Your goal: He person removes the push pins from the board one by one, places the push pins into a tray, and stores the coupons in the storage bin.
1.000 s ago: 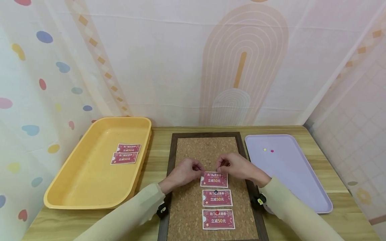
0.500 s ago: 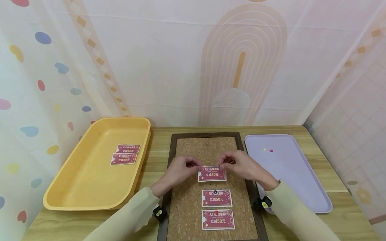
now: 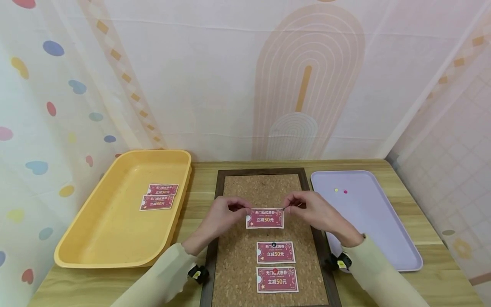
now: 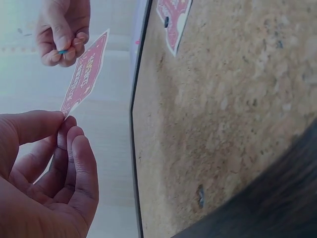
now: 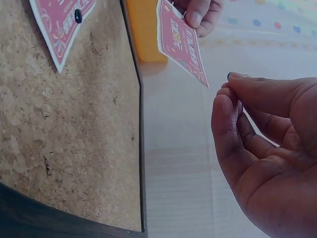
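My left hand [image 3: 227,215] pinches a pink coupon [image 3: 264,218] by its upper left corner. The coupon is held over the corkboard [image 3: 238,273], and the left wrist view shows it raised off the cork. Between thumb and fingertips, my right hand [image 3: 312,209] pinches a small blue thumbtack [image 5: 230,76]. In the right wrist view these fingertips are close to the coupon's free corner but apart from it. Below, a coupon with a black thumbtack [image 3: 274,244] and another with a red thumbtack [image 3: 275,270] lie on the cork, one above the other.
At left stands a deep yellow tray [image 3: 96,238] with two overlapping coupons [image 3: 157,202]. A lilac tray [image 3: 387,226] at right bears a yellow tack [image 3: 336,190] and a pink tack [image 3: 345,192]. A dark wooden frame [image 3: 261,172] edges the corkboard.
The coupon has moved up the board and somewhat left with my left hand. My right hand has moved up and right, away from my left.
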Motion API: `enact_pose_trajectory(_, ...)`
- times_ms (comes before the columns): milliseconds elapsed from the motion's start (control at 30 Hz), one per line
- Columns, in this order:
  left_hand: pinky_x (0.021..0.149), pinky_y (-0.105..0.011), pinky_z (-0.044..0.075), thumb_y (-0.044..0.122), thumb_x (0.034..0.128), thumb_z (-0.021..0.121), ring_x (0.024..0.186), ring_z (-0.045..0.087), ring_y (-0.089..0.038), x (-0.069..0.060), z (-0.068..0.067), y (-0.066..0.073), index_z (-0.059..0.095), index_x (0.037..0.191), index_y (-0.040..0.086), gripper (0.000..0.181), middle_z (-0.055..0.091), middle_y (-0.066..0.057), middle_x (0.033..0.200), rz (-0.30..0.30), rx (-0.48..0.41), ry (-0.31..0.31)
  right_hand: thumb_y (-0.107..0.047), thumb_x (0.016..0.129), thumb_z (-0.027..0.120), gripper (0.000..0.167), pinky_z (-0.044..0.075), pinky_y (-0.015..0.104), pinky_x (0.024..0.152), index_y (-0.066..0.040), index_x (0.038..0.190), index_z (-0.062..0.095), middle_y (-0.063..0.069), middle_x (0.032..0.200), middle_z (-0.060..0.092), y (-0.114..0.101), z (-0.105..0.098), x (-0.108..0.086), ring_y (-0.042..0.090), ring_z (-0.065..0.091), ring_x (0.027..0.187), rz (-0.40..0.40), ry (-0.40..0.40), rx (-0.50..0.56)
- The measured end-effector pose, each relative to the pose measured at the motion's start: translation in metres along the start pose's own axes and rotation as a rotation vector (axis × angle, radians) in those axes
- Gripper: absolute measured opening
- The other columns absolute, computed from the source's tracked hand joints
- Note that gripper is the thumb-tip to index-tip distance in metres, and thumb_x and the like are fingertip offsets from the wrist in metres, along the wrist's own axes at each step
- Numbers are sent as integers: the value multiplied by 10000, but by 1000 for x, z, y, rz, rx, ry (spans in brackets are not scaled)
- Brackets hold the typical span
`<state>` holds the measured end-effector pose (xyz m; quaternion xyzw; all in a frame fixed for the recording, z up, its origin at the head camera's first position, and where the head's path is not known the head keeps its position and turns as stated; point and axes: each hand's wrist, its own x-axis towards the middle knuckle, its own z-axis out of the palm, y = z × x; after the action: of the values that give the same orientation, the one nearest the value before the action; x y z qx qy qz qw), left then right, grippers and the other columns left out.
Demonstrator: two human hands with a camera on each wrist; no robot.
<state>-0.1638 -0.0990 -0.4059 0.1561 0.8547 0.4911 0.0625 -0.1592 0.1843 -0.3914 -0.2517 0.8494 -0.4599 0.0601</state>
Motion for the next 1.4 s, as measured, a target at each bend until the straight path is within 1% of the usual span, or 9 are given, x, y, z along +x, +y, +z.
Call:
enact_pose_trajectory(133,624,-258,482,86,938,727,748,585,-147,-1,-3,1,788,974,100,73,733,2,937,-10,-16,17,-66,1010,659,43,519,293,747,-68,986,694,36,961,689,0,-3,-5,163,612,846,14,20,18)
enact_pose_trajectory(267,623,-261,488,94,940,732,762,598,-147,-3,-7,3,787,972,110,66,735,1,951,-17,-9,27,-57,1013,654,41,519,271,726,-71,1006,692,46,981,691,-2,-7,-9,161,611,842,18,36,18)
enact_pose_trajectory(467,614,-281,507,111,955,724,780,603,-170,-7,-14,3,779,1000,104,70,723,-14,957,-13,-22,26,-57,1022,641,44,516,263,709,-63,1023,684,54,979,692,-5,-16,-16,135,604,813,48,71,12)
enact_pose_trajectory(633,613,-271,489,128,973,713,776,586,-176,-12,-24,3,772,1021,98,81,712,-12,929,-15,-21,36,-82,1018,656,35,491,260,687,-73,1025,689,37,937,682,-5,-25,-23,124,573,783,69,111,-2)
enact_pose_trajectory(833,662,-276,504,147,978,717,826,611,-180,-17,-37,2,772,1036,89,98,732,-16,956,5,1,66,-103,1021,660,57,471,257,688,-54,1042,681,85,917,667,-4,-36,-30,130,565,781,83,133,-26)
enact_pose_trajectory(933,685,-295,513,164,983,714,856,621,-192,-19,-43,1,777,1043,111,102,739,-6,977,-3,13,86,-100,1017,666,58,468,255,686,-53,1045,685,65,909,668,-3,-42,-33,124,564,772,81,147,-32)
enact_pose_trajectory(1133,682,-312,527,149,979,712,848,638,-208,-23,-56,0,779,1033,113,93,745,-13,963,-4,44,139,-74,1009,668,47,474,248,680,-40,1040,680,14,884,650,2,-50,-38,133,575,772,82,179,-32)
enact_pose_trajectory(1267,695,-308,520,152,981,716,853,640,-204,-26,-64,-4,776,1027,102,91,747,-18,962,-9,61,150,-44,1000,665,43,472,243,673,-23,1035,678,33,878,638,6,-55,-40,105,565,767,85,206,-47)
enact_pose_trajectory(1400,694,-299,519,163,990,712,862,630,-214,-29,-75,-6,770,1032,97,97,746,-22,963,-30,62,160,-40,998,664,60,469,239,673,-12,1049,677,42,878,640,10,-62,-42,110,563,768,94,224,-65)
